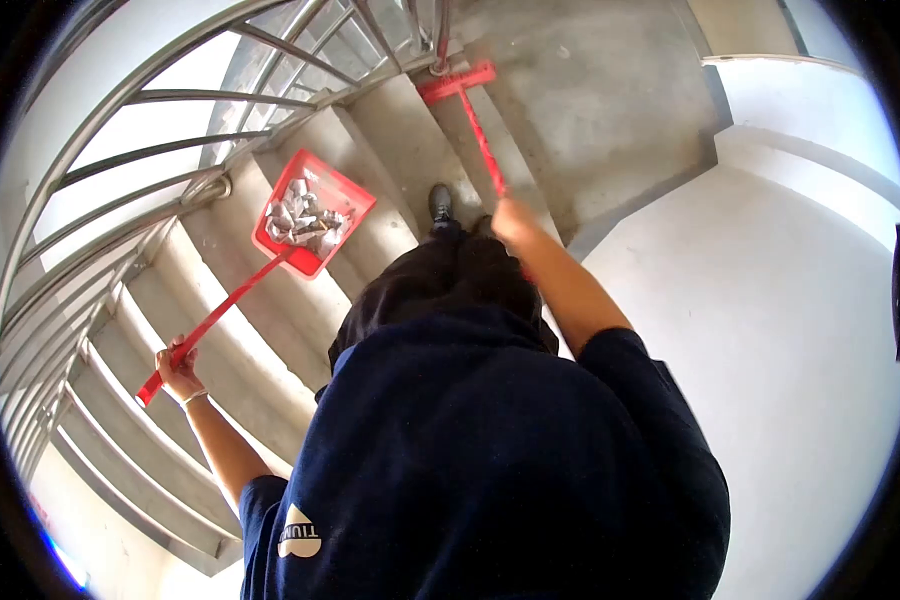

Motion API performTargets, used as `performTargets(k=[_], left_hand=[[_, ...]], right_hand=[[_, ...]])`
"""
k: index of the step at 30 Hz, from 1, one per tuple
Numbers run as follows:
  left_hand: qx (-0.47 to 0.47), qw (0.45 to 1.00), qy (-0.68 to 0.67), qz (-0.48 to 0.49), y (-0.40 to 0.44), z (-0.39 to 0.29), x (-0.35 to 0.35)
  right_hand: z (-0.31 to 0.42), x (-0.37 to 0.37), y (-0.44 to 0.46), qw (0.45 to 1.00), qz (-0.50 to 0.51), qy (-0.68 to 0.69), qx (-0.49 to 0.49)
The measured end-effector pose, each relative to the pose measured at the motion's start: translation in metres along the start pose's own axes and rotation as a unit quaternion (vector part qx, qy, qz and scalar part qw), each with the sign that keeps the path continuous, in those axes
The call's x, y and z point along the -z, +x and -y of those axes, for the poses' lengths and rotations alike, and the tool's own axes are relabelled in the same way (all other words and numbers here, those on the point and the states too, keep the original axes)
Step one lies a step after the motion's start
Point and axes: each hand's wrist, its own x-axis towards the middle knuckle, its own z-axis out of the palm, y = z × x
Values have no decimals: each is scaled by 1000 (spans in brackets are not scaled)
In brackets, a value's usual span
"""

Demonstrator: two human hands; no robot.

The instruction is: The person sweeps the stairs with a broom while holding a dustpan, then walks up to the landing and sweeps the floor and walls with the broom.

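My left hand is closed round the red handle of a dustpan. The pan lies over the steps to the left of my feet, holding a heap of crumpled grey-white scraps. My right hand grips the red stick of a broom, which points away from me. The broom's red head is at the top step's edge near the foot of the railing, slightly blurred. Whether its bristles touch the floor I cannot tell.
Concrete stairs curve down on the left, bordered by a metal railing. A grey landing spreads out ahead. A white wall stands to the right. My dark shoe rests on a step.
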Motion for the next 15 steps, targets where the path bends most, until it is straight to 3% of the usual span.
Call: performTargets(k=[3, 4, 5, 10, 12, 15], left_hand=[[-15, 1000, 0, 20, -10, -9, -12], [-9, 1000, 6, 27, -9, -13, -13], [-9, 999, -2, -49, -11, -10, -20], [-2, 1000, -3, -18, -5, -6, -1], [19, 1000, -11, 10, -3, -10, 0], [16, 999, 8, -27, -6, -13, -8]], right_hand=[[-23, 57, -61, 994, -69, 8, 82], [-24, 51, -65, 995, -64, 10, 75], [-21, 47, -64, 996, -59, 17, 64], [14, 14, -5, 992, -75, 76, 70], [23, 2, -3, 995, -72, 75, -2], [-23, 6, -13, 996, -63, 69, -5]])
